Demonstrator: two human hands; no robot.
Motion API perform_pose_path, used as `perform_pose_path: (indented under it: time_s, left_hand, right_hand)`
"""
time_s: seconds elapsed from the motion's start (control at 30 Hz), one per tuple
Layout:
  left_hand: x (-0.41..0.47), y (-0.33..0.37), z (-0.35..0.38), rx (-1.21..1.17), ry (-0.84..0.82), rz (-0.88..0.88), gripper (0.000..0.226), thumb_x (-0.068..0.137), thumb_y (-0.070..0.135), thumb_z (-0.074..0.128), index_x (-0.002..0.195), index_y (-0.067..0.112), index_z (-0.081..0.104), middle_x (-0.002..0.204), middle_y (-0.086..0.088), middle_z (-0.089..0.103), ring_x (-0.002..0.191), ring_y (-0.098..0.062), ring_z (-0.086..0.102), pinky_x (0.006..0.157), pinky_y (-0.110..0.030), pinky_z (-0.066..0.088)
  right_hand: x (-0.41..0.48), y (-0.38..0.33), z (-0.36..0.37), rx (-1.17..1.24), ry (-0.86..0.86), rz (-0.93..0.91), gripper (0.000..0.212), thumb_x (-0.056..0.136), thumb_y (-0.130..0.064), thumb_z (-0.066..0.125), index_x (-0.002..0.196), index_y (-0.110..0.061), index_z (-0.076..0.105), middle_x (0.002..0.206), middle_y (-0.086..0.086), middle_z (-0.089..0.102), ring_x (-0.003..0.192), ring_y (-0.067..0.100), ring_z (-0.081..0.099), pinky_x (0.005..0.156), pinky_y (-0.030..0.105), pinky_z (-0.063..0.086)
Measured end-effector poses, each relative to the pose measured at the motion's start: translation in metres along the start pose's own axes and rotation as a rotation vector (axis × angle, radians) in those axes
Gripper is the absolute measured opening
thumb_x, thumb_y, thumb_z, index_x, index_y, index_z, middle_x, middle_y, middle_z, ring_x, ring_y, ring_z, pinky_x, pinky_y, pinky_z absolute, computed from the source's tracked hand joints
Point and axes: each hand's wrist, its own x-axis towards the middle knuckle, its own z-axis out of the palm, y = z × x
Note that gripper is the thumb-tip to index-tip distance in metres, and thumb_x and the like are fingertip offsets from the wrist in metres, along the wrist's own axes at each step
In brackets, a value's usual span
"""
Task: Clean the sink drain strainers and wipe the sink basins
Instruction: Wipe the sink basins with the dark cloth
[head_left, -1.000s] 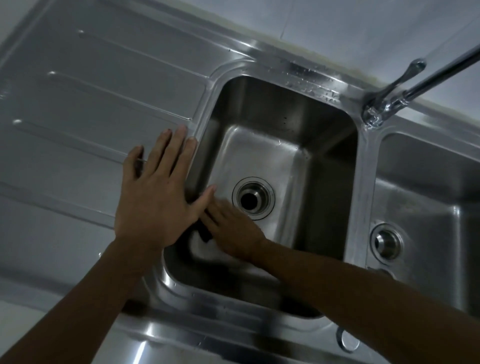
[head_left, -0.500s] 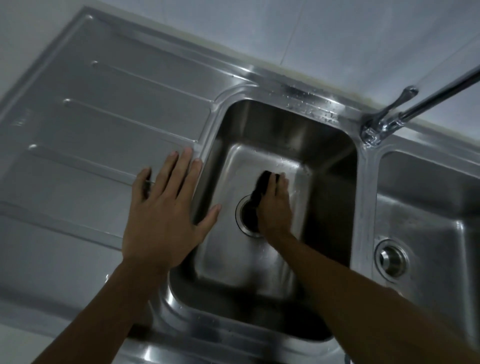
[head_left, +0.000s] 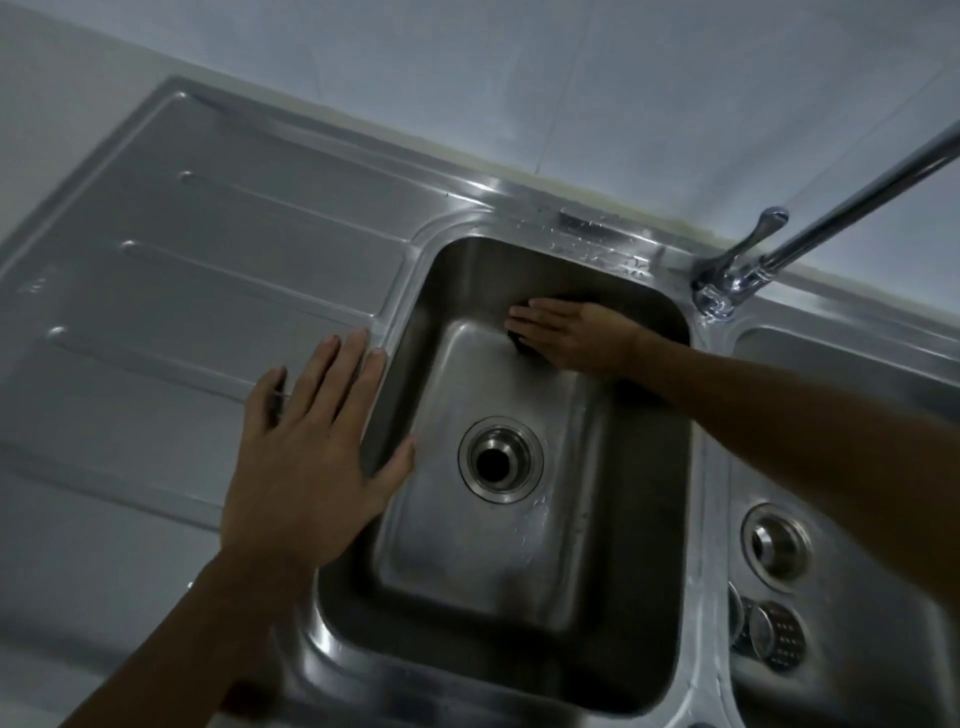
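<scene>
A steel left basin holds an open round drain with no strainer in it. My right hand lies flat with straight fingers, pressing a dark sponge against the basin's far wall; most of the sponge is hidden under the palm. My left hand rests spread on the draining board at the basin's left rim, holding nothing. In the right basin sits a second drain, and a perforated strainer lies just in front of it.
A ribbed steel draining board stretches to the left. A chrome tap with a lever stands on the divider, its spout running up to the right. Grey tiled wall rises behind the sink.
My right hand has slid the sponge from beside the drain up to the basin's far wall, uncovering the drain. The view has pulled back. My left hand stays put.
</scene>
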Motion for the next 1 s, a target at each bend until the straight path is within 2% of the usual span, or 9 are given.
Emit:
perform_pose_path:
  time_s: [0.1,0.2,0.33,0.47,0.57,0.67,0.83,0.93,1.0]
  left_hand:
    - [-0.001,0.0,-0.002,-0.004,-0.03,0.001,0.082,0.1,0.069,0.027,0.164,0.019,0.025,0.175,-0.001,0.016,0.161,-0.018,0.016,0.126,-0.053,0.018]
    - [-0.004,0.001,-0.004,-0.012,-0.055,-0.006,0.083,0.1,0.069,0.024,0.165,0.018,0.025,0.175,-0.002,0.015,0.161,-0.019,0.015,0.126,-0.054,0.019]
    - [-0.003,0.004,-0.009,-0.02,-0.062,-0.002,0.083,0.099,0.068,0.025,0.164,0.016,0.027,0.175,-0.004,0.015,0.161,-0.021,0.017,0.126,-0.055,0.019]
    - [-0.002,0.002,-0.009,-0.02,-0.073,0.003,0.083,0.1,0.069,0.024,0.164,0.016,0.027,0.174,-0.004,0.016,0.161,-0.021,0.017,0.126,-0.056,0.021]
    - [-0.001,0.002,-0.009,-0.028,-0.095,0.003,0.083,0.1,0.07,0.023,0.165,0.018,0.023,0.175,-0.003,0.014,0.162,-0.02,0.015,0.126,-0.056,0.019]
    - [-0.001,0.003,-0.01,-0.027,-0.105,-0.002,0.084,0.1,0.071,0.02,0.165,0.019,0.023,0.175,-0.002,0.015,0.161,-0.02,0.015,0.127,-0.056,0.019]
    - [0.0,0.0,-0.011,-0.019,-0.113,0.008,0.083,0.1,0.072,0.018,0.165,0.019,0.024,0.175,-0.002,0.015,0.162,-0.019,0.014,0.127,-0.054,0.017]
    - [0.001,0.003,-0.012,-0.024,-0.119,0.001,0.082,0.1,0.07,0.022,0.164,0.019,0.027,0.174,-0.002,0.016,0.161,-0.019,0.015,0.126,-0.055,0.019]
    - [0.001,0.004,-0.012,-0.035,-0.119,-0.012,0.082,0.099,0.069,0.025,0.164,0.019,0.027,0.175,-0.001,0.016,0.161,-0.019,0.015,0.126,-0.056,0.02]
  right_hand:
    - [-0.037,0.009,-0.014,0.143,0.138,0.248,0.072,0.098,-0.015,0.055,0.16,-0.011,0.02,0.17,0.014,0.008,0.157,0.033,0.005,0.128,0.048,0.008]
    - [-0.076,0.008,-0.027,0.395,0.234,0.566,0.068,0.096,-0.005,0.049,0.16,-0.009,0.025,0.168,0.018,0.012,0.156,0.037,0.012,0.126,0.052,0.018]
    - [-0.074,-0.005,-0.044,0.656,0.195,0.885,0.082,0.091,0.005,0.06,0.16,-0.004,0.018,0.168,0.021,0.007,0.157,0.036,0.009,0.126,0.045,0.006]
    - [-0.014,-0.01,-0.074,0.929,0.374,1.245,0.072,0.094,0.001,0.05,0.158,0.003,0.019,0.168,0.023,0.009,0.157,0.036,0.005,0.129,0.047,0.007]
    - [0.053,0.006,-0.104,0.961,0.517,1.119,0.063,0.099,-0.009,0.045,0.157,0.003,0.024,0.166,0.024,0.015,0.156,0.036,0.01,0.128,0.049,0.013]
    - [0.092,0.03,-0.115,0.892,0.513,0.973,0.062,0.1,-0.013,0.043,0.158,-0.004,0.026,0.168,0.018,0.014,0.157,0.033,0.009,0.128,0.045,0.011]
    - [0.016,0.01,-0.068,0.788,0.393,0.917,0.074,0.098,-0.019,0.049,0.161,-0.003,0.012,0.169,0.019,0.004,0.158,0.032,0.002,0.127,0.05,0.015]
    - [-0.029,-0.01,-0.053,0.791,0.279,0.98,0.079,0.088,-0.004,0.038,0.161,-0.001,0.006,0.169,0.02,-0.002,0.157,0.034,-0.001,0.126,0.05,0.019]
    - [-0.033,-0.021,-0.053,0.734,0.337,0.851,0.08,0.083,0.005,0.04,0.16,-0.001,0.017,0.168,0.021,0.008,0.156,0.035,0.009,0.125,0.05,0.025]
